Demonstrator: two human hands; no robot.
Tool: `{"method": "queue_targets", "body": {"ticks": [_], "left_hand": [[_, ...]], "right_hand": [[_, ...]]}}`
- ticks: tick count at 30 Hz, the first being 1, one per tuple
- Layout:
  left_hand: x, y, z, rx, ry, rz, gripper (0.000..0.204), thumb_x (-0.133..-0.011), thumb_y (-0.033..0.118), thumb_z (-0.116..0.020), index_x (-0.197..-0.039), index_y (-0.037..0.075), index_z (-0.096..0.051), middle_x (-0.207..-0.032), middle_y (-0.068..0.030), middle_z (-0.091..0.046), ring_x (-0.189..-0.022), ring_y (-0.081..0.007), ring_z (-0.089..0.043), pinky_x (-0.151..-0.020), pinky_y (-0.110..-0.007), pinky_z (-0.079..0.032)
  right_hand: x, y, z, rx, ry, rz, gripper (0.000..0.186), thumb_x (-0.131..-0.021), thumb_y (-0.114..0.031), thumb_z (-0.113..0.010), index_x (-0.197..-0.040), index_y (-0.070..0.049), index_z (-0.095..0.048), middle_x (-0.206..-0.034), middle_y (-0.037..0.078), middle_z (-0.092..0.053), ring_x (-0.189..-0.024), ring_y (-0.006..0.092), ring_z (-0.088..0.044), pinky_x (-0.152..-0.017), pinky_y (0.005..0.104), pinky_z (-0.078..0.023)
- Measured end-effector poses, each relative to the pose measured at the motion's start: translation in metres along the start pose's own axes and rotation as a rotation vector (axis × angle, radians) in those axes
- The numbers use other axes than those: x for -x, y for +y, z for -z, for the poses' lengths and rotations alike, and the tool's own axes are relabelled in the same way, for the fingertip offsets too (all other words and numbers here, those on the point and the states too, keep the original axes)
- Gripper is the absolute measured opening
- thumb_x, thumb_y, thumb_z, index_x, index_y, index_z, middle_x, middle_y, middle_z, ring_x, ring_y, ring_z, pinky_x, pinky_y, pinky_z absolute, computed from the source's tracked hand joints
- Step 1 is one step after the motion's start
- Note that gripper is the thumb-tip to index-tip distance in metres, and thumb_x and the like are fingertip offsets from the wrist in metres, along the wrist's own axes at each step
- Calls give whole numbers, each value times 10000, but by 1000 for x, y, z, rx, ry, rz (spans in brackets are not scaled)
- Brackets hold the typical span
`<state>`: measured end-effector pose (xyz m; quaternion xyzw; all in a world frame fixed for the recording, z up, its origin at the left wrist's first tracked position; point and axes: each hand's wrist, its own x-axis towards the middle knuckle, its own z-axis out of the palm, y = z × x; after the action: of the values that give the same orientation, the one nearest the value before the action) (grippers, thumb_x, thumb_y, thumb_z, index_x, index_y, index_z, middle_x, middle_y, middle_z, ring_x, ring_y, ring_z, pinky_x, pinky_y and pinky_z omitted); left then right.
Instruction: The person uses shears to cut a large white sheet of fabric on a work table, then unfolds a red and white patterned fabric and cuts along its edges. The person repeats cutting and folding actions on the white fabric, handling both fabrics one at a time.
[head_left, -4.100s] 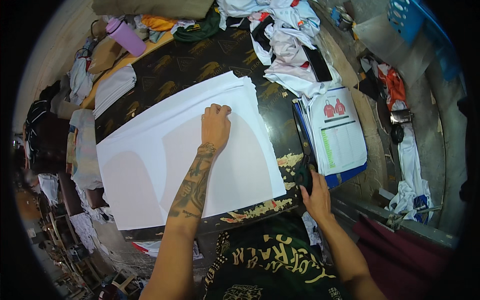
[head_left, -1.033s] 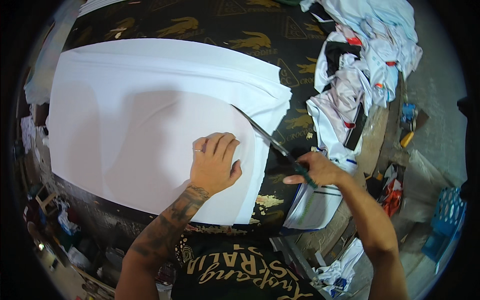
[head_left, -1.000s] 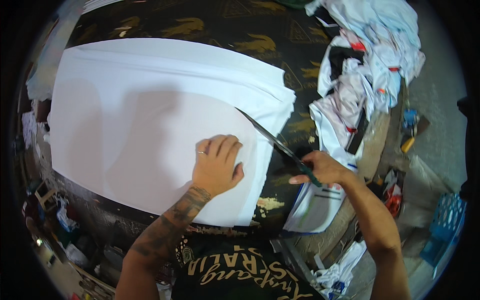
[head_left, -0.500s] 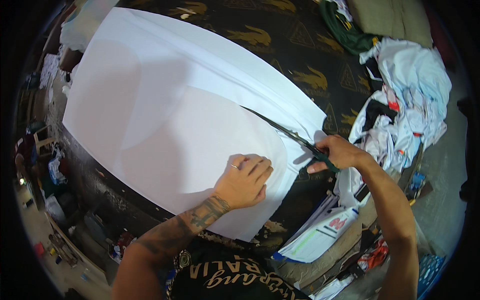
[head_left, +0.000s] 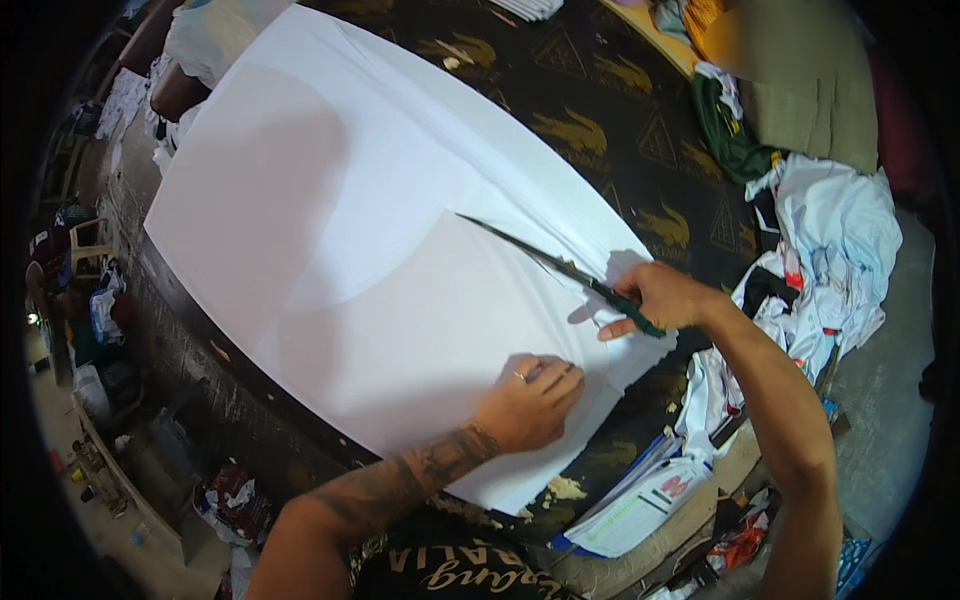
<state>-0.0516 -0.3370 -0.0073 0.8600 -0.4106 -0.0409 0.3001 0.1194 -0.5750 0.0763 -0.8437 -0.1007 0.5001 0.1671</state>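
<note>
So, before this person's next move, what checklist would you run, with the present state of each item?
1. Scissors in hand: ok, the right hand holds them by the green handles.
2. Left hand on the white fabric: ok, fingers curled, near the fabric's right end.
3. Left hand clear of the blades: ok, there is a visible gap.
4. Fabric smooth: not ok, creases run along its far side.
5. Stacked papers clear of the scissors: ok, they lie apart, nearer the person.
6. Blades open or closed: cannot tell from this angle.
</note>
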Motion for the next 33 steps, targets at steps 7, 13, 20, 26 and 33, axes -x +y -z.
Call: {"method": "queue_targets", "body": {"ticks": [7,13,20,26,33], "left_hand": [[3,-5,7,104,25,29,489,-843,314,-736,-1264,73,-672,-1305,-61,-601,-1260,-243,-558,-1056,-458,-409],[12,11,34,260,-13,100,478,-885,195,-730,-1334,55,-648,-1359,-87,-604,-1319,-272,-531,-1123,-495,-382],[123,48,49,276,-253,-76,465,-897,164,-727,-1347,56,-682,-1340,-86,-632,-1330,-281,-538,-1145,-512,-381],[156,74,35,134,-223,-118,398,-876,140,-741,-1273,131,-744,-1300,-71,-651,-1316,-285,-553,-1122,-507,-384],[211,96,53,283,-6,395,222,-934,99,-750,-1154,89,-778,-1110,-83,-743,-1062,-290,-686,-948,-436,-502]], "right_hand": [[-21,-34,15,38,7,-38,756,-739,-746,-910,-715,-30,-668,-650,82,-584,-669,244,-584,-668,440,-472],[97,-18,-41,-172,152,-160,738,-884,-773,-769,-907,-36,-736,-750,69,-647,-720,215,-599,-687,417,-477],[272,0,-252,-935,119,-456,626,-991,-697,-714,-863,-88,-652,-730,-10,-586,-652,131,-601,-633,318,-481],[263,38,-339,-1359,417,-278,577,-1031,-638,-694,-892,-80,-649,-727,28,-637,-642,154,-603,-615,334,-472],[323,11,-411,-813,99,-248,528,-941,-580,-846,-908,-76,-692,-748,-40,-547,-740,98,-520,-666,316,-421]]}}
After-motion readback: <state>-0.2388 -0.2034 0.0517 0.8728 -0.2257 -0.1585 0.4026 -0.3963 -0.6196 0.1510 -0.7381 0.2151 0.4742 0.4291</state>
